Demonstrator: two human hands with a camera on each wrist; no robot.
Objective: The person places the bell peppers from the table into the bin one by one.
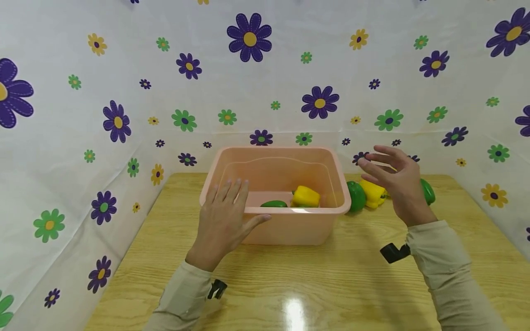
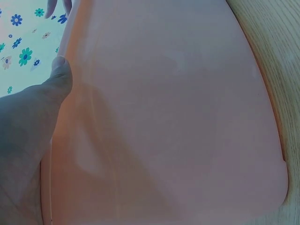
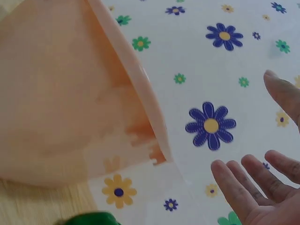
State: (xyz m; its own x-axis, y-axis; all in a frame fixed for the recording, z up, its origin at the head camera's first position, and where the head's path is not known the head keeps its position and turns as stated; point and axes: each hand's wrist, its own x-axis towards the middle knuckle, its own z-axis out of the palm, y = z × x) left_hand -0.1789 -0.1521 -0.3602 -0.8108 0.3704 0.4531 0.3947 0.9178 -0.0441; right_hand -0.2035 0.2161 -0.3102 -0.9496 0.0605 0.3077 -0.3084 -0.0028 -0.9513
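Observation:
A peach plastic bin stands on the table. Inside it lie a yellow bell pepper and a smooth green vegetable, partly hidden by the front wall. My left hand rests over the bin's front left rim with its fingers straight; the left wrist view shows the thumb along the rim. To the right of the bin my right hand is raised, fingers spread and holding nothing. Behind and below it sit a green bell pepper, a yellow bell pepper and another green pepper, partly covered by the hand.
The wooden table reaches back to a white flower-print sheet, which also hangs along both sides. A small black device is strapped at the right wrist, and another at the left.

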